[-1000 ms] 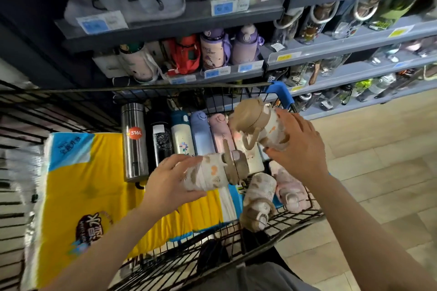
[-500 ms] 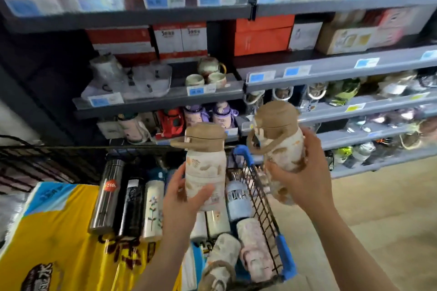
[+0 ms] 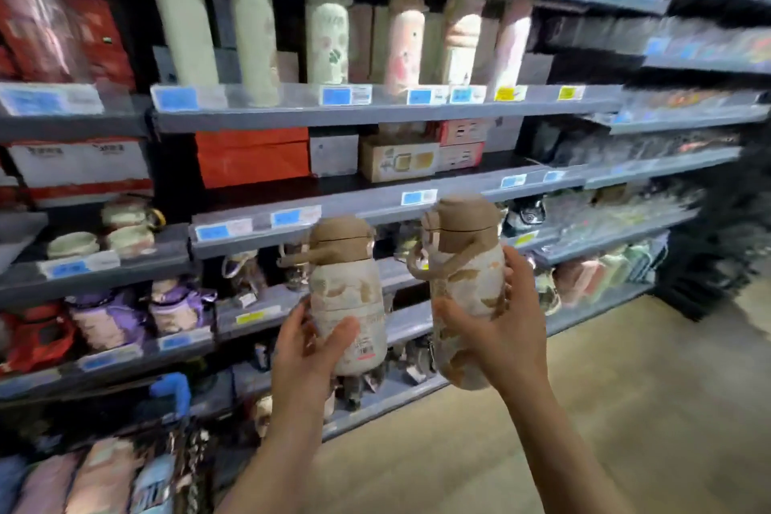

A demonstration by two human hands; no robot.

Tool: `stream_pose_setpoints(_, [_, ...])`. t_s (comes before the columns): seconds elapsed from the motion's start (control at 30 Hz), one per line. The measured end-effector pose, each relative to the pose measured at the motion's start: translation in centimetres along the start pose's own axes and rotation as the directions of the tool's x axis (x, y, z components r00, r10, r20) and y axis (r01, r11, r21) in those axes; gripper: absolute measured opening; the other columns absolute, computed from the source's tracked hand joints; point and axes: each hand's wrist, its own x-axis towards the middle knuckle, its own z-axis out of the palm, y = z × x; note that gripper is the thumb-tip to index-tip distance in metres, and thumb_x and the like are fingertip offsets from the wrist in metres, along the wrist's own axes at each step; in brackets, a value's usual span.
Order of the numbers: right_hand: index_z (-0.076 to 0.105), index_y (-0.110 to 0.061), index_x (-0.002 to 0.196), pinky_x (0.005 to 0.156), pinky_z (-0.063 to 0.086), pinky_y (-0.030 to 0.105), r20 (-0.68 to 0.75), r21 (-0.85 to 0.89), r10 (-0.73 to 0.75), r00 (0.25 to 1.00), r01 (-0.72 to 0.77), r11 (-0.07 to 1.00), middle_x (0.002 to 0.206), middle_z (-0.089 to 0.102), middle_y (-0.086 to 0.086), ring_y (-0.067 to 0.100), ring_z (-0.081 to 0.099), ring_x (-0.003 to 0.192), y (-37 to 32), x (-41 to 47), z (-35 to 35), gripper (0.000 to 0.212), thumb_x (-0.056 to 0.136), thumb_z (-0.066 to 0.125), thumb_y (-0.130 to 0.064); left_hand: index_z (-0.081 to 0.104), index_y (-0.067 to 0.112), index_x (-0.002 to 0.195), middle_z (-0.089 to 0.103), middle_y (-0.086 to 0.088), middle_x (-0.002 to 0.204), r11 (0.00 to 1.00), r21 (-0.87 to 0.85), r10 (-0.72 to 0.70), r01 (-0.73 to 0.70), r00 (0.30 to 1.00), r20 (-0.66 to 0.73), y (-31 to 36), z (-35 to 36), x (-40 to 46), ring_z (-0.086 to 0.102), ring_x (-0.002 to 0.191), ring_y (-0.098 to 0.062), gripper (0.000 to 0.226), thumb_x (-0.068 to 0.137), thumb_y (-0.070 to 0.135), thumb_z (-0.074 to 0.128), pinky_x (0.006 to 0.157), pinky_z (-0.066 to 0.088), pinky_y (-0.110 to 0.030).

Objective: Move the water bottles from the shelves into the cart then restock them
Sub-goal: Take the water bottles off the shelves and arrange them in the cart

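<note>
I had my left hand (image 3: 311,351) and right hand (image 3: 507,330) each curled round a brown-lidded bottle (image 3: 348,296), restocking; next I judged they needed a free shelf (image 3: 375,113) slot.

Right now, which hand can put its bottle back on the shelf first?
Probably the right hand. Its brown-lidded bottle is held higher and seems nearer the shelf edge. The left hand holds its bottle lower. Blur makes this uncertain.

Both your forearms reach up and forward, side by side. Your left hand (image 3: 311,351) and right hand (image 3: 498,334) each have fingers curled in a grip.
</note>
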Motion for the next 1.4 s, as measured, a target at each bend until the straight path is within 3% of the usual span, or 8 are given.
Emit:
stream_pose_setpoints(0.13, [0.042, -0.055, 0.097, 0.067, 0.045, 0.016, -0.095, 0.018, 0.022, 0.995, -0.02, 1.0, 0.093, 0.057, -0.02, -0.011, 0.056, 0.084, 1.6, 5.8, -4.2, 0.064, 0.062, 0.088, -0.026, 0.05, 0.038, 0.11, 0.061, 0.02, 0.099, 0.996, 0.016, 0.086, -0.088, 0.994, 0.073, 0.0, 7.3, 3.9, 0.064, 0.08, 0.006, 0.054, 0.072, 0.011, 0.076, 0.063, 0.049, -0.02])
stream_pose_setpoints(0.3, [0.04, -0.054, 0.094, 0.063, 0.043, 0.021, -0.164, -0.061, 0.017, 0.986, -0.027, 0.998, 0.092, 0.056, -0.02, -0.004, 0.055, 0.084, 3.9, 14.1, -7.8, 0.06, 0.064, 0.087, -0.032, 0.051, 0.024, 0.124, 0.063, 0.009, 0.112, 0.985, -0.04, 0.17, -0.165, 0.971, 0.168, -0.8, 16.6, 10.6, 0.064, 0.096, -0.007, 0.063, 0.067, 0.019, 0.077, 0.061, 0.052, -0.015])
stream_pose_setpoints(0.5, [0.043, -0.058, 0.091, 0.063, 0.044, 0.022, -0.272, -0.107, -0.045, 0.961, 0.017, 0.994, 0.091, 0.058, -0.021, -0.002, 0.057, 0.083, 7.4, 26.4, -9.7, 0.057, 0.062, 0.087, -0.036, 0.059, 0.02, 0.109, 0.068, 0.002, 0.108, 0.942, -0.035, 0.331, -0.335, 0.902, 0.279, -1.4, 27.3, 20.6, 0.066, 0.097, -0.013, 0.048, 0.07, 0.005, 0.08, 0.065, 0.052, -0.016])
stream_pose_setpoints(0.7, [0.046, -0.048, 0.097, 0.073, 0.05, 0.034, -0.272, -0.15, -0.058, 0.96, 0.018, 0.989, 0.096, 0.063, -0.015, 0.009, 0.061, 0.088, 10.3, 39.2, -10.6, 0.053, 0.063, 0.086, -0.037, 0.057, 0.027, 0.111, 0.066, 0.007, 0.112, 0.892, -0.064, 0.443, -0.447, 0.84, 0.313, -1.1, 35.5, 29.2, 0.064, 0.096, 0.001, 0.063, 0.055, 0.018, 0.087, 0.075, 0.051, -0.013])
stream_pose_setpoints(0.9, [0.049, -0.036, 0.109, 0.082, 0.05, 0.042, -0.28, -0.146, -0.001, 0.96, -0.041, 0.988, 0.102, 0.062, -0.01, 0.017, 0.06, 0.095, 13.3, 48.1, -9.9, 0.056, 0.065, 0.082, -0.047, 0.058, 0.03, 0.115, 0.068, 0.01, 0.111, 0.877, 0.013, 0.457, -0.481, 0.843, 0.284, -3.0, 39.6, 34.2, 0.064, 0.101, -0.004, 0.07, 0.054, 0.028, 0.092, 0.083, 0.051, -0.024])
stream_pose_setpoints(1.1, [0.049, -0.038, 0.098, 0.08, 0.05, 0.039, -0.161, -0.11, 0.032, 0.986, -0.05, 0.993, 0.089, 0.061, -0.016, 0.015, 0.061, 0.089, 15.7, 55.7, -9.4, 0.047, 0.064, 0.078, -0.053, 0.056, 0.029, 0.124, 0.069, 0.021, 0.103, 0.822, 0.115, 0.531, -0.558, 0.824, 0.2, -3.6, 42.3, 37.6, 0.065, 0.093, 0.002, 0.077, 0.055, 0.026, 0.092, 0.07, 0.05, -0.011])
stream_pose_setpoints(1.2, [0.049, -0.038, 0.105, 0.083, 0.052, 0.044, -0.097, -0.007, 0.018, 0.995, -0.018, 1.0, 0.094, 0.06, -0.017, 0.015, 0.061, 0.092, 17.0, 59.7, -9.4, 0.055, 0.062, 0.077, -0.057, 0.056, 0.031, 0.125, 0.067, 0.023, 0.108, 0.779, 0.162, 0.596, -0.606, 0.795, 0.11, -4.3, 44.3, 38.7, 0.064, 0.098, 0.001, 0.081, 0.05, 0.041, 0.085, 0.075, 0.05, -0.012])
stream_pose_setpoints(1.4, [0.054, -0.04, 0.102, 0.082, 0.055, 0.043, 0.073, 0.152, -0.063, 0.995, 0.051, 0.987, 0.096, 0.064, -0.016, 0.012, 0.064, 0.09, 18.9, 67.5, -9.4, 0.062, 0.05, 0.076, -0.065, 0.057, 0.042, 0.107, 0.065, 0.029, 0.104, 0.683, 0.235, 0.722, -0.692, 0.687, -0.076, -6.3, 50.6, 39.8, 0.062, 0.096, 0.006, 0.066, 0.053, 0.024, 0.091, 0.074, 0.047, -0.007])
